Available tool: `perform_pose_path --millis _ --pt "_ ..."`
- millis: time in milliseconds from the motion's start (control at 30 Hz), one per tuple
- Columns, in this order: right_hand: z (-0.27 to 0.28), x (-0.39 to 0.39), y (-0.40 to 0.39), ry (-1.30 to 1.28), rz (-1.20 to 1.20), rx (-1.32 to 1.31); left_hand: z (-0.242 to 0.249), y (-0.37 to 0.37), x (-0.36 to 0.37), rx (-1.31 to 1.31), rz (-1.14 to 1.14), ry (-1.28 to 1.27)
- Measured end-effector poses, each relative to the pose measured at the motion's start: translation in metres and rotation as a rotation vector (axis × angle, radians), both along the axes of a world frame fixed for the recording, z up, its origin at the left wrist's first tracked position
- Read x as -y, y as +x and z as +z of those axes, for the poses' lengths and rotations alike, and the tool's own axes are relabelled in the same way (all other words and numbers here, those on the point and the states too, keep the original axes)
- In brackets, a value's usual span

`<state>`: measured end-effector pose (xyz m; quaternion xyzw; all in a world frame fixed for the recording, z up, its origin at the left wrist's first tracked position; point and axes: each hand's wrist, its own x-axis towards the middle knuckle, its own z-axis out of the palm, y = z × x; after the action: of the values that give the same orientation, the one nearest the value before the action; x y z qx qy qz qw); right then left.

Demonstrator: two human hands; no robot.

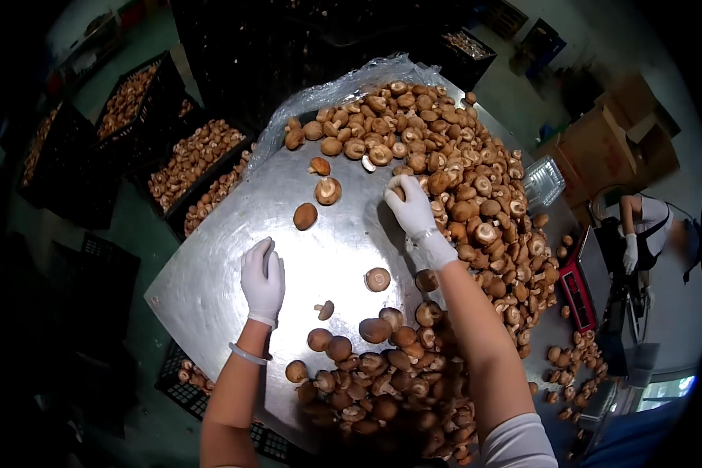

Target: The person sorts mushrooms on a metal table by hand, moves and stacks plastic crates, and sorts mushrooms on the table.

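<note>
My left hand [263,282], in a white glove, hovers over or rests on the metal table [210,253] with its thumb apart from the fingers and nothing in it. My right hand [411,209], also gloved, is closed on a brown mushroom [398,192] at the edge of the big mushroom pile [464,183]; the fingers hide part of it. Between the hands lie a few loose mushrooms, among them an upturned one [377,279] and a small one with its stem showing [325,310]. A second mushroom heap [382,382] sits close to my body, partly in shadow.
Black crates of mushrooms [199,160] stand on the floor to the left. Crumpled clear plastic [320,93] lines the far table edge. At right are a red scale [577,295], a clear plastic tray [544,182], cardboard boxes [600,152] and another person [651,226] wearing gloves.
</note>
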<state>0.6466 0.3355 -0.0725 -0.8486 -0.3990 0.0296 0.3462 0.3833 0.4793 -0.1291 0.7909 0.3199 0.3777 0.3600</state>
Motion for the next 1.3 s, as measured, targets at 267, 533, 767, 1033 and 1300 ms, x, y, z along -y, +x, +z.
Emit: perform_pose_path --millis 267,533,767,1033,1300 --pt "0.029 0.055 -0.100 -0.715 0.461 0.354 0.005 -0.002 0.005 -0.060 0.028 0.032" --pt "0.095 0.115 -0.046 -0.048 0.123 -0.267 -0.001 0.000 0.005 -0.032 0.041 0.008" --pt "0.047 0.139 -0.074 -0.722 0.025 0.351 0.001 0.002 0.006 -0.024 0.036 0.053" --pt "0.022 0.159 -0.085 -0.311 -0.051 0.085 0.003 0.000 0.006 -0.043 0.026 0.011" --pt "0.082 0.344 -0.150 0.834 -0.625 -1.121 -0.011 -0.003 -0.005 0.011 -0.022 -0.042"
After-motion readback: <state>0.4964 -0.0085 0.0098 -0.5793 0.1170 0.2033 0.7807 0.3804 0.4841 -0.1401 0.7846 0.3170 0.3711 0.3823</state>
